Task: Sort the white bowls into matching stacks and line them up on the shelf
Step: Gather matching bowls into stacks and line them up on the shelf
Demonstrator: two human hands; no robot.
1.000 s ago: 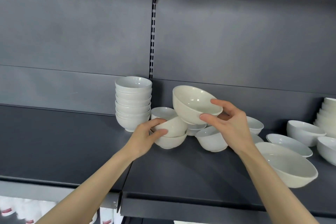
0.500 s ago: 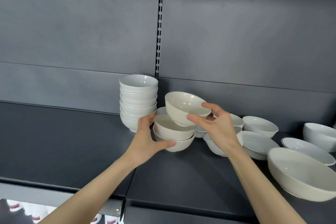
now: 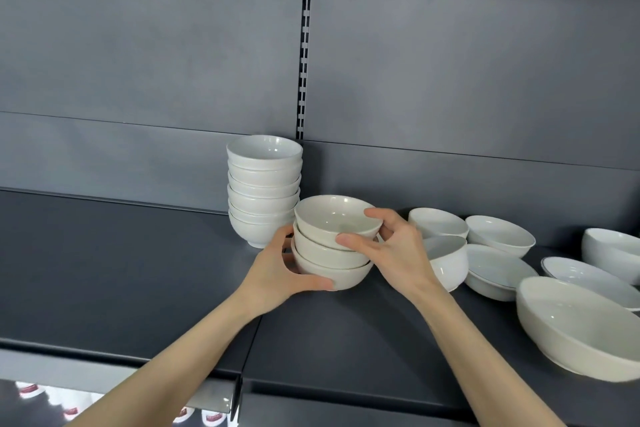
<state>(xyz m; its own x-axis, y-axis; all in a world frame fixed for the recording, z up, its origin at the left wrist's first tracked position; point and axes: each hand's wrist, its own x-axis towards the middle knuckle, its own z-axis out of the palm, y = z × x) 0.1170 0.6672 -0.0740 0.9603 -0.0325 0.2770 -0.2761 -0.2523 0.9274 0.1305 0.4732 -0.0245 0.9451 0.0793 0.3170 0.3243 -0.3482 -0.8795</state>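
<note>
Mid-frame, a short stack of three cream-white ceramic bowls [image 3: 332, 253] sat on the dark grey metal shelf [image 3: 138, 270], just R of the seam betw. two shelf boards. The left hand [image 3: 277, 267] cupped the stack's 9 o'clock side, thumb curled round the front of the bottom bowl and the rest wrapped behind, i.e. grasping the stack low down. The right hand [image 3: 391, 250] reached in from 3 o'clock, its fingers [image 3: 379, 216] clamped on the top cream-white bowl [image 3: 337, 220]: thumb on the near rim, index over the far rim. That bowl sat nested in the stack, upright.

A tall stack of white glazed ceramic bowls [image 3: 263, 191] stood at 10 o'clock from the short stack, just beside it, near the grey back panel [image 3: 450, 80]; touching or not, can't tell. At 3 o'clock lay loose white bowls of mixed shapes: two round ones [image 3: 438, 222] [image 3: 500, 230] at the back, a deeper one [image 3: 446, 260] partly behind the right wrist, and a shallow one [image 3: 498, 270]. At 4 o'clock, nr the shelf's front edge, sat a large wide cream-white bowl [image 3: 581, 329]. A slotted black metal upright [image 3: 305, 59] ran up the panel at 12 o'clock.
</note>
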